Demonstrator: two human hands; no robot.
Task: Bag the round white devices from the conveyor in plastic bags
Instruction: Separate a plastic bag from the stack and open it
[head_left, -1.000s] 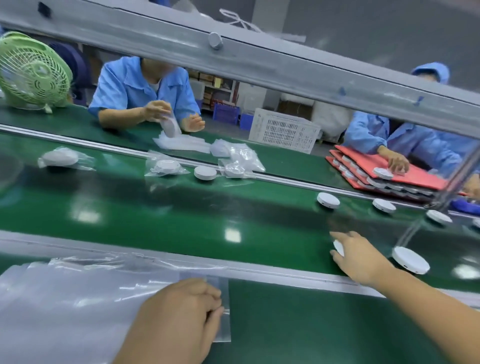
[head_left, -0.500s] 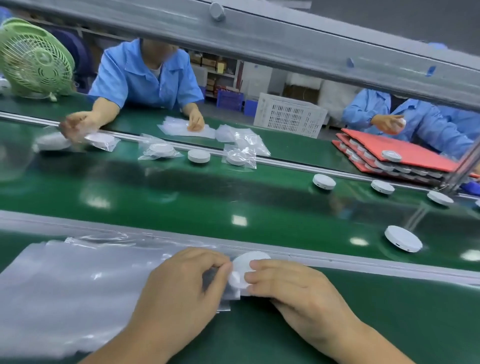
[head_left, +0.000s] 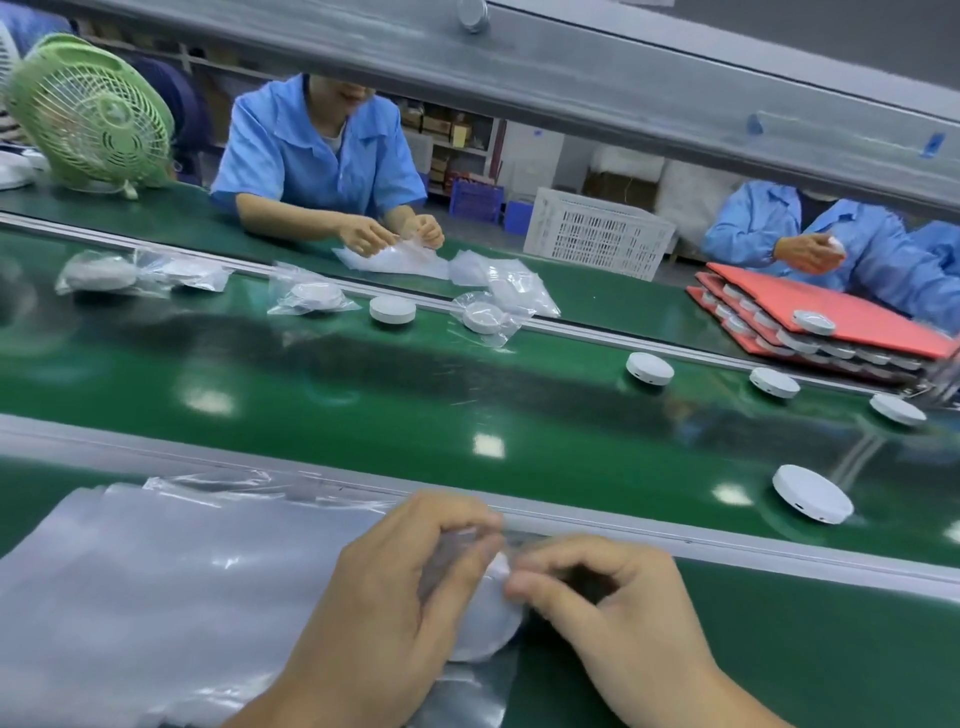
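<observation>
A round white device (head_left: 485, 618) sits partly inside a clear plastic bag (head_left: 483, 680) on the near green ledge. My left hand (head_left: 395, 608) grips the bag's mouth around the device. My right hand (head_left: 613, 608) pinches the device's right edge at the bag opening. A stack of flat plastic bags (head_left: 171, 587) lies to the left under my left forearm. Loose white devices ride the conveyor belt (head_left: 363, 395): one near me (head_left: 812, 493) at right, others (head_left: 649, 368) (head_left: 774, 382) (head_left: 897, 409) along the far edge.
Bagged devices (head_left: 311, 299) and one bare device (head_left: 392, 309) lie at the belt's far side. Two people in blue sit opposite; one handles a bag (head_left: 395, 257). Red trays (head_left: 831, 317) with devices stand at far right. A green fan (head_left: 88, 114) and a white crate (head_left: 597, 234) are behind.
My right hand lifted a device off the belt and brought it to the bag. The device has since gone from the bag's mouth to partly inside. Belt items drifted left.
</observation>
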